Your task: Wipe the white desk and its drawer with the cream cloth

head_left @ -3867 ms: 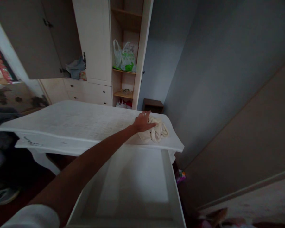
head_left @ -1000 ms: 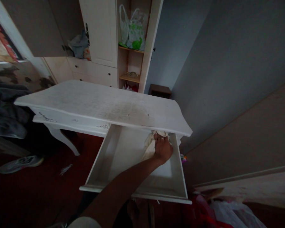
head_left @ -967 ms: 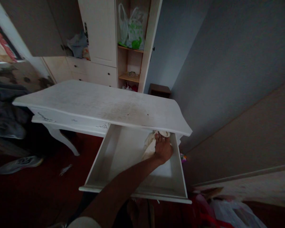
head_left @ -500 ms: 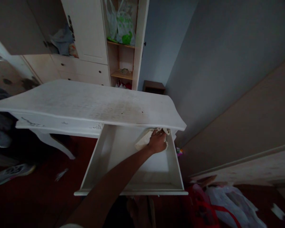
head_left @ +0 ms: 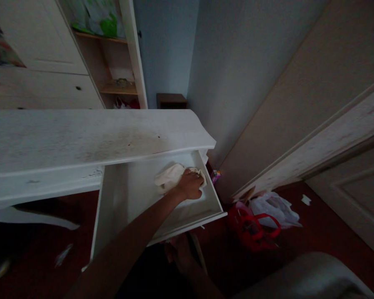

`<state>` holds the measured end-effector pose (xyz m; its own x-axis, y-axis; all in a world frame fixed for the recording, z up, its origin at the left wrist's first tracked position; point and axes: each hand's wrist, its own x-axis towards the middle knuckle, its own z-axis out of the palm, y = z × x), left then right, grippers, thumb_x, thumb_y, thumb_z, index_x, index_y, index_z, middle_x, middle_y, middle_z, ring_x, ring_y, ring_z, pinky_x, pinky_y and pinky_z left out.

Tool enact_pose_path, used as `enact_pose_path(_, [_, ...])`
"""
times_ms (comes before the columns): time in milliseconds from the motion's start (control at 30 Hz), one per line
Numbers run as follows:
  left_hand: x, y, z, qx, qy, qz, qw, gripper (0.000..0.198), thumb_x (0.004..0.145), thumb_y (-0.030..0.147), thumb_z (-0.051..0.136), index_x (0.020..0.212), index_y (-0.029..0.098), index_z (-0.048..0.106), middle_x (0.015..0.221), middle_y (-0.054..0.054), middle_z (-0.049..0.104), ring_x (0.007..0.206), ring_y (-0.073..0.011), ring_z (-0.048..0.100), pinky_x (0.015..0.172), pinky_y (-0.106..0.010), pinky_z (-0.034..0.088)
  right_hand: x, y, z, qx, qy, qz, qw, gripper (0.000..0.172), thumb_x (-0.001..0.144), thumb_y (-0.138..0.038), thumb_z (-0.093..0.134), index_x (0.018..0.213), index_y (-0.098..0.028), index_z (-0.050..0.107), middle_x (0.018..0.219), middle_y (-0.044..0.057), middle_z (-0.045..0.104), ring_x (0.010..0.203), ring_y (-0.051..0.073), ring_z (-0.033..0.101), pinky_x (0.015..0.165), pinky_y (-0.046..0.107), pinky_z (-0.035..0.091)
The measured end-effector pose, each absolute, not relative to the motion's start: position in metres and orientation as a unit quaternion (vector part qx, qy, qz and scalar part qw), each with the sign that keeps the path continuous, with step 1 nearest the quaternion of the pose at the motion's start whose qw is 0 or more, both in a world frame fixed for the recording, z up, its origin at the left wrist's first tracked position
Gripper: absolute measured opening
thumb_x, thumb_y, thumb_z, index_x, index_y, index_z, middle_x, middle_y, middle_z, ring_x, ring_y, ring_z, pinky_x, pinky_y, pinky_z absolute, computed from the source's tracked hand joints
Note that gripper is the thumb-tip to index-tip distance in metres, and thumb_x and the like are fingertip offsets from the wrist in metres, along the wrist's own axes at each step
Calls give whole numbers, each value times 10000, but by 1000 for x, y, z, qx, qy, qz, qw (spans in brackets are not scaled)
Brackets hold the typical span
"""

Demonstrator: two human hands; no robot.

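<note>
My left hand [head_left: 191, 185] is inside a pulled-out white drawer [head_left: 132, 182], closed on a cream cloth [head_left: 170, 176]. The cloth is bunched under its fingers and spreads left over the drawer's bottom, close to the right side wall. My left forearm crosses the drawer's front left part and hides it. Low in the view, just below the drawer's front edge, my right hand [head_left: 180, 249] is in deep shadow. Its fingers are too dark to make out clearly. The drawer belongs to a white desk [head_left: 62, 137] with dark smudges on its top.
Behind the desk stands a white cabinet [head_left: 59, 54] with shelves and plastic bags. A grey-blue wall [head_left: 237, 62] rises at the right. A red bag [head_left: 247, 228] and a white plastic bag [head_left: 276, 209] lie on the dark red floor, beside a small purple box [head_left: 216, 176].
My view has turned to the right, so the desk and cabinet sit further left. My left hand and the cloth have come nearer the drawer's front along the right side.
</note>
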<state>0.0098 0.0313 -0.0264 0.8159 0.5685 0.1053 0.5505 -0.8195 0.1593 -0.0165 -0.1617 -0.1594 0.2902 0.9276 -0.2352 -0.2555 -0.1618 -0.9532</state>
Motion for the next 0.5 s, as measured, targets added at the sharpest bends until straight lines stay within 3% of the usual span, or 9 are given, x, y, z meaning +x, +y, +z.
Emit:
enact_pose_path(133, [10, 14, -20, 969, 239, 5, 66, 244, 709, 260, 620, 916, 183, 722, 988, -113, 744, 1006, -295, 665, 952, -471, 420, -17, -157, -160, -418, -320, 635, 565, 550, 712, -733, 618, 763, -194, 713, 589, -4, 619, 342, 71, 384, 329, 214, 274])
enact_pose_path(333, [9, -7, -30, 977, 157, -30, 144, 284, 743, 224, 605, 992, 276, 732, 994, -33, 759, 997, -228, 669, 956, -393, 423, -13, -157, -165, -416, -328, 630, 568, 508, 746, -691, 612, 778, -194, 707, 549, -14, 594, 337, 82, 390, 341, 222, 280])
enact_pose_path(500, [9, -13, -39, 969, 130, -35, 206, 328, 768, 174, 563, 1037, 272, 724, 1038, -16, 762, 995, -200, 669, 986, -362, 409, -12, -158, -167, -442, -353, 620, 544, 522, 786, -685, 562, 742, -187, 711, 442, -33, 518, 339, 93, 383, 374, 234, 309])
